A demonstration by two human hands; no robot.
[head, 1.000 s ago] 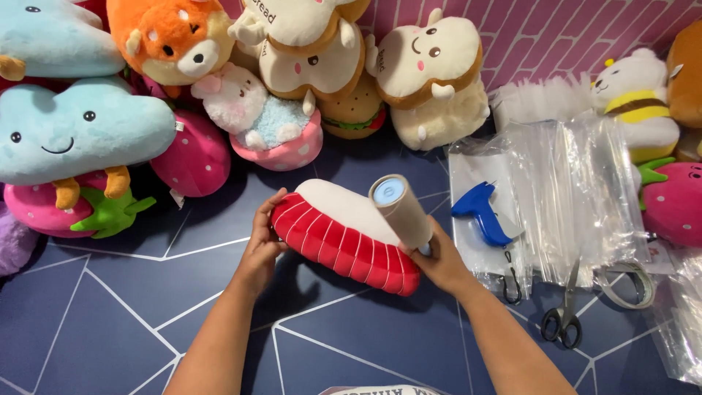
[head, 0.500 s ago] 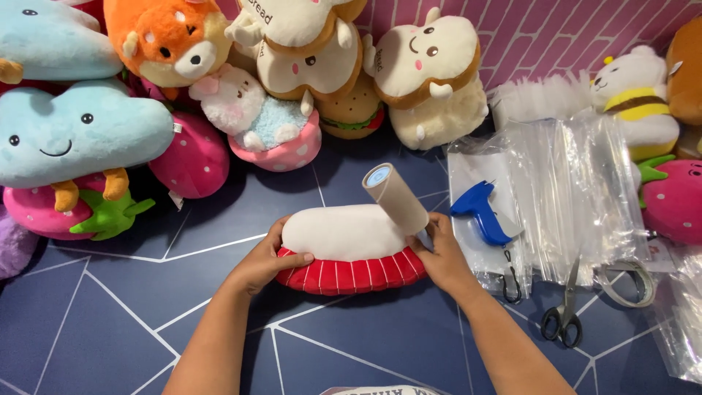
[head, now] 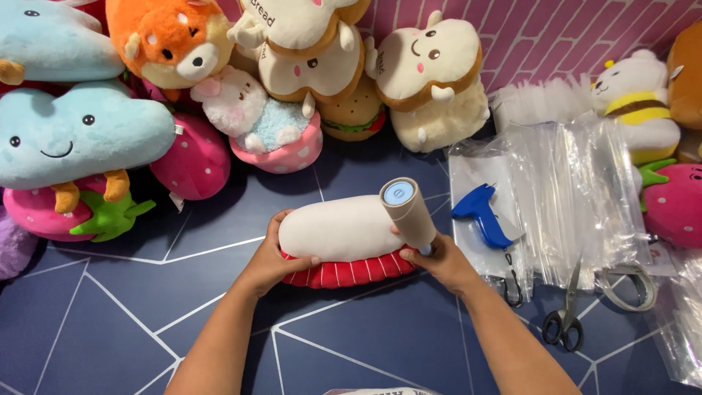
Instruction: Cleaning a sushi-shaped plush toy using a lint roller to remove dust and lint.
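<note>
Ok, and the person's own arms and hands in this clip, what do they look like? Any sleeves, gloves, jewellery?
Both forearms come up from the bottom edge and are bare all the way down: no sleeves show. The left hand and right hand wear no gloves. No watch, bracelet or ring is visible on the parts that show. Fingernails look short and unpainted, though they are small in this view.

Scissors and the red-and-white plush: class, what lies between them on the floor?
In the head view, the right hand and its forearm lie between the scissors and the plush.
</note>
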